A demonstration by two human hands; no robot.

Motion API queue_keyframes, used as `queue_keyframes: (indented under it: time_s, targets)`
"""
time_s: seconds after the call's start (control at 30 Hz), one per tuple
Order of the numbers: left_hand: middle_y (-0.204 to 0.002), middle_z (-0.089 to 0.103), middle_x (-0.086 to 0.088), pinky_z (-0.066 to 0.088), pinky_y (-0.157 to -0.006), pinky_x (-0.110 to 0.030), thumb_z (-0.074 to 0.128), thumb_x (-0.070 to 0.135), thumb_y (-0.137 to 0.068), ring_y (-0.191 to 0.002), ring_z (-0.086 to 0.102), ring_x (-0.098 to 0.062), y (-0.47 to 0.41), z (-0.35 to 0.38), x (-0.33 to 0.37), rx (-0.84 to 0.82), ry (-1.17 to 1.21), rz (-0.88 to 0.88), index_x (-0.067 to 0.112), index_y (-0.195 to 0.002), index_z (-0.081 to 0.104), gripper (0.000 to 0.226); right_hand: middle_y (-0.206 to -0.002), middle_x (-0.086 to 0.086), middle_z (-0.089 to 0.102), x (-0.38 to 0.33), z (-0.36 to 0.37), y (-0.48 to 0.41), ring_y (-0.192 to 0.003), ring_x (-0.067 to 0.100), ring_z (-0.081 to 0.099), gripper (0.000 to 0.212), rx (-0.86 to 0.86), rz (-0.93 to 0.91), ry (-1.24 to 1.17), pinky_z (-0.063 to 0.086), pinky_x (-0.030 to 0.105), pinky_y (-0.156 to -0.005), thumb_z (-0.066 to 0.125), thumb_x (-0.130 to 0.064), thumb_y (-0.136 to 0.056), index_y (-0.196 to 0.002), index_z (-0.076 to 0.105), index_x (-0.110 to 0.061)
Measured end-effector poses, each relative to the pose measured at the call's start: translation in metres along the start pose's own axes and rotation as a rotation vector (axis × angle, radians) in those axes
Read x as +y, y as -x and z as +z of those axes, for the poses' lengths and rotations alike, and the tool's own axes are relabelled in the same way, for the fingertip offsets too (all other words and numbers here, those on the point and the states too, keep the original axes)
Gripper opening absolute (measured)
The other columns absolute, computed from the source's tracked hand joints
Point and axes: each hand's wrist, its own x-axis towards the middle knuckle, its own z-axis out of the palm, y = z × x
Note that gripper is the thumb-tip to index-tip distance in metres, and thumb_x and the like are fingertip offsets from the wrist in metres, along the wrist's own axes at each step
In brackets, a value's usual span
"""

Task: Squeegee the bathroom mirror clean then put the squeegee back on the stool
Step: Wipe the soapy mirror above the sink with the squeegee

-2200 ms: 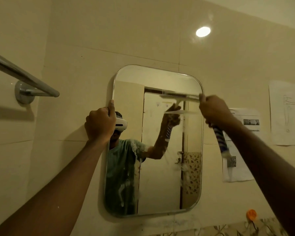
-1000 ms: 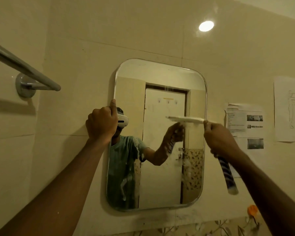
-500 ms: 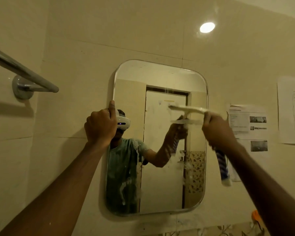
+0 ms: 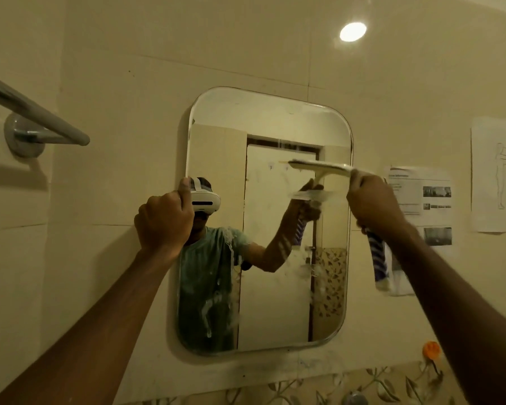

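Note:
A rounded rectangular mirror [image 4: 275, 127] hangs on the tiled wall, with white soapy streaks on its lower half. My right hand [image 4: 373, 204] is shut on the squeegee [image 4: 319, 166], whose white blade lies flat against the glass in the upper right part; its blue-and-white striped handle end sticks out below my fist. My left hand [image 4: 164, 222] grips the mirror's left edge, thumb pointing up along the rim. The stool is not in view.
A chrome towel rail [image 4: 35, 115] projects from the wall at upper left. Two printed paper sheets [image 4: 421, 200] and a sketch sheet [image 4: 497, 173] are stuck to the wall right of the mirror. An orange hook [image 4: 431, 349] sits low right, above a leaf-patterned tile band.
Over the last second the squeegee blade has moved back up the right part of the glass after a downward stroke. My left hand has stayed on the mirror's edge.

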Motion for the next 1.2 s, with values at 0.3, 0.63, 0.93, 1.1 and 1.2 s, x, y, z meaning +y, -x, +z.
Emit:
queue_keyframes:
  time_s: [0.3, 0.63, 0.93, 1.1, 1.2]
  targets:
    - [-0.053, 0.059, -0.017, 0.03, -0.048, -0.025, 0.026, 0.044, -0.101, -0.044, 0.048, -0.026, 0.025, 0.0, -0.005, 0.006, -0.036, -0.011, -0.001, -0.064, 0.064, 0.07, -0.053, 0.001, 0.054, 0.039, 0.021, 0.079, -0.035, 0.006, 0.047, 0.046, -0.063, 0.103, 0.009, 0.039, 0.02, -0.034, 0.031, -0.038, -0.105, -0.072, 0.054, -0.015]
    - [-0.051, 0.056, -0.014, 0.025, -0.049, -0.021, 0.025, 0.044, -0.102, -0.043, 0.044, -0.022, 0.033, 0.006, -0.009, 0.028, -0.016, -0.045, 0.002, -0.063, 0.063, 0.069, -0.054, 0.003, 0.051, 0.017, 0.006, 0.034, -0.036, 0.009, 0.046, 0.044, -0.046, -0.013, 0.004, 0.04, 0.017, -0.031, 0.029, -0.034, -0.106, -0.074, 0.052, -0.016]
    - [-0.059, 0.062, -0.02, 0.041, -0.052, -0.03, 0.027, 0.043, -0.102, -0.052, 0.059, -0.034, 0.044, 0.003, -0.01, -0.006, -0.007, -0.056, 0.001, -0.067, 0.064, 0.066, -0.061, 0.001, 0.06, 0.065, 0.041, 0.139, -0.046, 0.009, 0.056, 0.044, -0.152, 0.087, 0.035, 0.044, 0.023, -0.04, 0.029, -0.04, -0.105, -0.076, 0.057, -0.019]
    - [-0.06, 0.062, -0.018, 0.039, -0.053, -0.029, 0.026, 0.044, -0.102, -0.053, 0.059, -0.034, 0.047, 0.003, -0.012, -0.017, -0.009, -0.054, 0.001, -0.067, 0.063, 0.067, -0.056, 0.0, 0.052, 0.036, 0.016, 0.073, -0.034, 0.004, 0.048, 0.043, -0.049, 0.023, -0.031, 0.039, 0.014, -0.031, 0.032, -0.037, -0.105, -0.072, 0.052, -0.019]
    - [-0.059, 0.061, -0.017, 0.035, -0.052, -0.027, 0.026, 0.044, -0.102, -0.051, 0.059, -0.033, 0.049, 0.004, -0.015, 0.002, -0.016, -0.05, 0.001, -0.067, 0.063, 0.066, -0.056, 0.001, 0.053, 0.027, 0.013, 0.049, -0.04, 0.012, 0.05, 0.045, -0.011, -0.005, -0.024, 0.047, 0.025, -0.037, 0.031, -0.036, -0.106, -0.07, 0.051, -0.019]
